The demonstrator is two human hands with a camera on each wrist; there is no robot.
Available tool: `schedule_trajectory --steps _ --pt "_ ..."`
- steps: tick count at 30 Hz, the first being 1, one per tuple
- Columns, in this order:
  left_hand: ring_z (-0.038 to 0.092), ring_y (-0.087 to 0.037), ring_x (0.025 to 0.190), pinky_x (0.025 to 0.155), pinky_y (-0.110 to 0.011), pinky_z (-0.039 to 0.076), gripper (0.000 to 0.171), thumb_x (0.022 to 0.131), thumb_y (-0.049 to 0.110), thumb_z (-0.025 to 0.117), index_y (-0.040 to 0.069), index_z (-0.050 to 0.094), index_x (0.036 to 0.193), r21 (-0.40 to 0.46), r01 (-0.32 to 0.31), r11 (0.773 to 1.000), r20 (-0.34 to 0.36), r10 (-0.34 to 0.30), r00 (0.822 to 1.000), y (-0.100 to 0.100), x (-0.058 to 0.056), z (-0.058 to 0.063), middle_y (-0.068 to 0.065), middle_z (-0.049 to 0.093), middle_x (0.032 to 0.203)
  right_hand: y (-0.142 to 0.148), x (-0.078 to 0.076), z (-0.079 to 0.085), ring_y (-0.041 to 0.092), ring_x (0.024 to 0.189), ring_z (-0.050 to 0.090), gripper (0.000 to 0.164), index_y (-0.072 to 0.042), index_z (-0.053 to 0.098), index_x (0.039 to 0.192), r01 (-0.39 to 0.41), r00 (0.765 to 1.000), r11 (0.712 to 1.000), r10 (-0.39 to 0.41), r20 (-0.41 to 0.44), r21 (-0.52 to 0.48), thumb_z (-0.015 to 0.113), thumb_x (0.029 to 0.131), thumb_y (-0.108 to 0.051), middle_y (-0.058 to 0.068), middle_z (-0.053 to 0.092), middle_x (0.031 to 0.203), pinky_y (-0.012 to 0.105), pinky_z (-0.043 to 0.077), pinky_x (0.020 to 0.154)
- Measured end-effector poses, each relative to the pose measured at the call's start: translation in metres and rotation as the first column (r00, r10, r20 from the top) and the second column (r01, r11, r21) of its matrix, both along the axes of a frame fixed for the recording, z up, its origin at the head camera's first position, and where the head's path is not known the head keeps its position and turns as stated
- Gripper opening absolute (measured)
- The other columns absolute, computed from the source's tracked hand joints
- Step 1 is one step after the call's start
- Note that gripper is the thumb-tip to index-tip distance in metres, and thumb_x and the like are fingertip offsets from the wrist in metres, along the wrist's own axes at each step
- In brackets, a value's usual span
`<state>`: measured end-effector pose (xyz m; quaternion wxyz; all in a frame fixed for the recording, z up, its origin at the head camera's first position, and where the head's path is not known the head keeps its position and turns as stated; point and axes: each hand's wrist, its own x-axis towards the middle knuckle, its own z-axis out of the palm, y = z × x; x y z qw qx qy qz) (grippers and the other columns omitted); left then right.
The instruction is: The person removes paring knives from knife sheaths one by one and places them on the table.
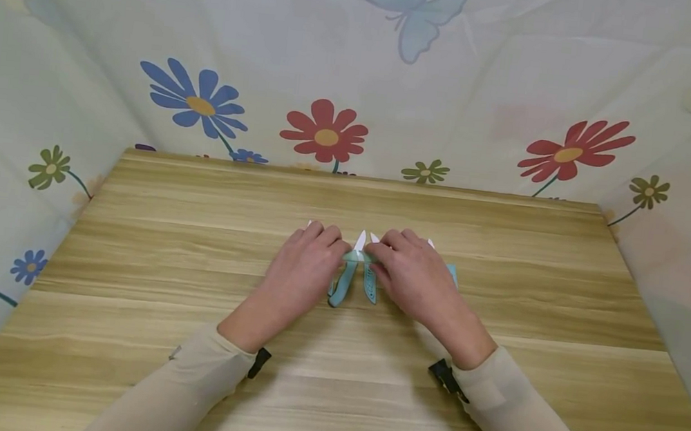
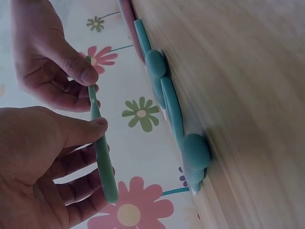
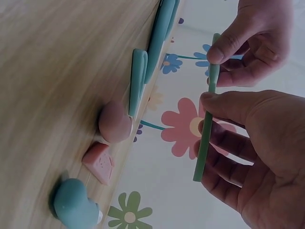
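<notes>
Both hands hold a small green-handled knife (image 2: 106,169) above the table, lined up end to end with its flat green sheath (image 3: 204,150). My left hand (image 1: 311,257) pinches the thicker handle between thumb and fingers. The thinner sheath is gripped the same way by my right hand (image 1: 412,270). The two thumbs are close together near the join; the blade is hidden or too small to make out. Below the hands lie a teal knife (image 1: 343,285) with a white blade and a teal patterned sheath (image 1: 370,286).
In the right wrist view, a rounded pink handle (image 3: 114,121), a pink piece with holes (image 3: 99,162) and a teal handle (image 3: 74,202) lie in a row on the wooden table (image 1: 327,408). More teal handles (image 2: 196,152) show in the left wrist view. A flowered cloth (image 1: 454,122) stands behind.
</notes>
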<state>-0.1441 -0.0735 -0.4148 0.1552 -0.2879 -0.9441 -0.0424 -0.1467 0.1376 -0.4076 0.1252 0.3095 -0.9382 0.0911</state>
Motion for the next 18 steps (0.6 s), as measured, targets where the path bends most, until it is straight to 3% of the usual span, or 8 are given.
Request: schedule_trajectory --steps 18 --pt "0.057 -0.026 0.095 0.078 -0.036 0.054 0.023 0.095 0.012 0.082 0.008 0.079 0.117 -0.007 -0.011 1.000 0.000 0.011 1.000 -0.0013 0.0006 0.0046 -0.006 0.067 0.105 0.0025 -0.0006 0.0035 0.026 0.097 0.060 0.025 -0.011 0.079 0.122 -0.013 1.000 1.000 0.013 -0.004 -0.004 0.079 0.098 -0.018 0.007 0.069 0.112 0.039 0.056 0.081"
